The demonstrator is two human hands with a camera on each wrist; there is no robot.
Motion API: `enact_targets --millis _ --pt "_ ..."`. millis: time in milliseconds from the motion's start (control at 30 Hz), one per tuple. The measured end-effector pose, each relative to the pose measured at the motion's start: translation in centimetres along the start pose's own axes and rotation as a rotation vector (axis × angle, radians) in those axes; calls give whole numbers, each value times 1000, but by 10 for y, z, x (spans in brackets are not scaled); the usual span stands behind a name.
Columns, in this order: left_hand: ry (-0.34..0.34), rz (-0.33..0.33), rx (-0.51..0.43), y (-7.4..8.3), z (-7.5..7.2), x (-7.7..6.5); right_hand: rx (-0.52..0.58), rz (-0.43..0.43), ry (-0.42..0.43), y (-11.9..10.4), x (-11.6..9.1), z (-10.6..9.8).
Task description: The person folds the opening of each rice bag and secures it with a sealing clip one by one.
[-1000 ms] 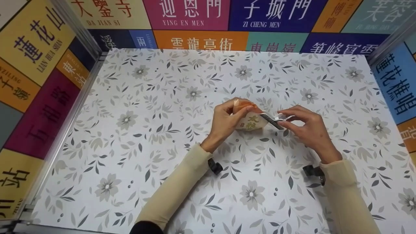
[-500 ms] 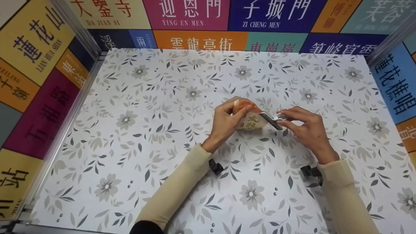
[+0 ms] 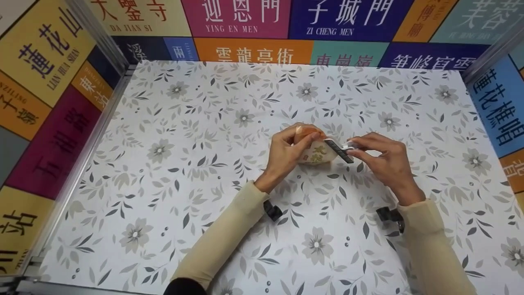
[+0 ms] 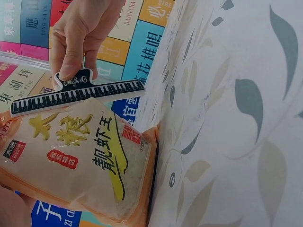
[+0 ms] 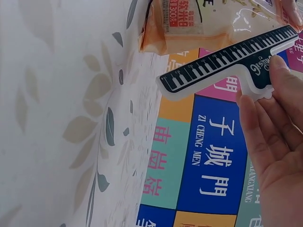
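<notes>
A clear and orange plastic bag of rice with Chinese lettering stands on the table, its bottom at the floral surface. My left hand grips its upper part between thumb and fingers. In the right wrist view, my right hand pinches the handles of a bag clip with a black-and-white piano-key pattern and "Music" printed on it. The clip's long bar slants along the top edge of the bag and overlaps it in the left wrist view. The bag's far side is hidden.
A white tabletop with grey flowers and leaves spreads around both hands. Colourful panels with Chinese place names wall off the back and both sides. Metal frame rails run along the table's edges.
My right hand has shifted slightly left with the clip, bringing it closer to the bag's top. The fingers squeeze the clip's handles closer together. My left hand stays on the bag.
</notes>
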State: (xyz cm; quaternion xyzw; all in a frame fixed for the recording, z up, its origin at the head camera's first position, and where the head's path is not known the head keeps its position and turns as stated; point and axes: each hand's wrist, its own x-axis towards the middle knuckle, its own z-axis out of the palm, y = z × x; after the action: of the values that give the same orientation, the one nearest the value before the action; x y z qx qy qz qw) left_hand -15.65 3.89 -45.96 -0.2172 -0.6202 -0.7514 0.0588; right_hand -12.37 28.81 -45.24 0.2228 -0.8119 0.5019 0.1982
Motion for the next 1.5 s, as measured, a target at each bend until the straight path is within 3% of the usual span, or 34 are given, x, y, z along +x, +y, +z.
enact_targets --millis 533,800,1000,1500 --pt "11 -18 15 0 0 -2 9 10 22 -7 5 5" --pt "27 -33 29 0 0 -3 -74 27 23 -11 4 7" --pt "36 -36 61 -1 0 -4 -71 34 29 -11 3 8" --pt "103 38 131 2 -5 -5 -66 15 39 -10 2 9"
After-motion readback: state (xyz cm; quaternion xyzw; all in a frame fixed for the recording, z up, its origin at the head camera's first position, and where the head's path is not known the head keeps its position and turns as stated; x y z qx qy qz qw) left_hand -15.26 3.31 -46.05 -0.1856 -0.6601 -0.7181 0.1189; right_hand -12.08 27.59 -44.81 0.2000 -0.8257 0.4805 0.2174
